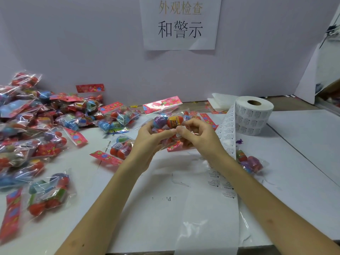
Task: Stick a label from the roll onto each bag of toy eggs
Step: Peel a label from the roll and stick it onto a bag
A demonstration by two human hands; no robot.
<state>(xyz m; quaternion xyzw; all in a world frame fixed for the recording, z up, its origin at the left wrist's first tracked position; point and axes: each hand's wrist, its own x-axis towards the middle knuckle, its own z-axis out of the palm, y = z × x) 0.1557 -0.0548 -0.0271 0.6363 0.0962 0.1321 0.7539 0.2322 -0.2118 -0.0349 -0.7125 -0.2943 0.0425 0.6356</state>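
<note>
A clear bag of toy eggs (170,120) with a red flowered header is held up over the middle of the table. My left hand (150,137) grips its left side with curled fingers. My right hand (193,133) pinches the bag's front, thumb against a small white label there. The label roll (253,116) stands at the right. Its backing strip (227,137) trails down toward me under my right forearm.
A large heap of egg bags (36,126) fills the left side of the table. One bag (249,162) lies right of my right forearm, another (121,149) left of my left hand. A white wall with a paper sign (180,23) stands behind.
</note>
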